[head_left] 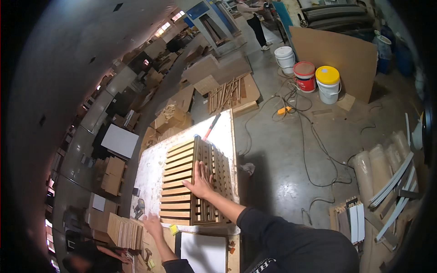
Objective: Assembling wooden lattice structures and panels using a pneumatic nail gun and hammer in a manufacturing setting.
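Note:
A slatted wooden crate-like frame (177,184) stands on the white worktable (152,159), its pale slats running crosswise with gaps between them. My right hand (200,182) lies on the frame's upper edge, fingers spread. At the table's near left, my left hand (152,226) is stretched toward a small grey metal tool (139,208), whose kind I cannot make out. The left fingers look loosely apart, and no thing shows in them. A small yellow object (174,229) sits beside that hand. Behind the frame lies a tool with a red and black handle (211,127).
A white panel (205,252) lies close to me, near stacked wooden strips (125,231). Another person (91,257) is at the lower left. Cables (307,136) cross the floor at right, near lidded buckets (327,86). Wrapped rolls (378,166) and strips fill the far right.

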`<state>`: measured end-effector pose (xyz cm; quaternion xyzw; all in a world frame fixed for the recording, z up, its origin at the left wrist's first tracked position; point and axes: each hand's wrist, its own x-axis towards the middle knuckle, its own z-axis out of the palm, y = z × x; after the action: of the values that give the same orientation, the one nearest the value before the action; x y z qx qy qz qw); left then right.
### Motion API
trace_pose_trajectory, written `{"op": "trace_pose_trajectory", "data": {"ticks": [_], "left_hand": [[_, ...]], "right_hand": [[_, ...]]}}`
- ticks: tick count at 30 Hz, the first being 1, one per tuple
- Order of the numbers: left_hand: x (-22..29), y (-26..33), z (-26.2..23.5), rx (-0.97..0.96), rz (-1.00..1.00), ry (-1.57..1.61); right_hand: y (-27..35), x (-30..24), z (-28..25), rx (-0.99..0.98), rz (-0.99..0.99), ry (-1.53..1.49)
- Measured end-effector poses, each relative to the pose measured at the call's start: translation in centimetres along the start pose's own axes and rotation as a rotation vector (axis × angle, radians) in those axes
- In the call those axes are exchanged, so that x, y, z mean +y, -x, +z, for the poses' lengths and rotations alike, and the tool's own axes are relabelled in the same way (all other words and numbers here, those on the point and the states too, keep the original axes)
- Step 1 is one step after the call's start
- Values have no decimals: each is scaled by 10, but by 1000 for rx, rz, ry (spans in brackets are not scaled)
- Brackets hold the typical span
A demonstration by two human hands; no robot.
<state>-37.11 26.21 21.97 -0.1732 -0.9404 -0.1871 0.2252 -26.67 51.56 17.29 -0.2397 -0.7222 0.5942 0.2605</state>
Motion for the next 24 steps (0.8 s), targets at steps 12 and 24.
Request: {"op": "trace_pose_trajectory", "data": {"ticks": [12,24], "left_hand": [[30,10,48,35,-176,1027],[-26,12,72,510,432,249]], "right_hand": [[-20,13,23,312,-294,-236],[-27,10,35,162,-222,182]]}}
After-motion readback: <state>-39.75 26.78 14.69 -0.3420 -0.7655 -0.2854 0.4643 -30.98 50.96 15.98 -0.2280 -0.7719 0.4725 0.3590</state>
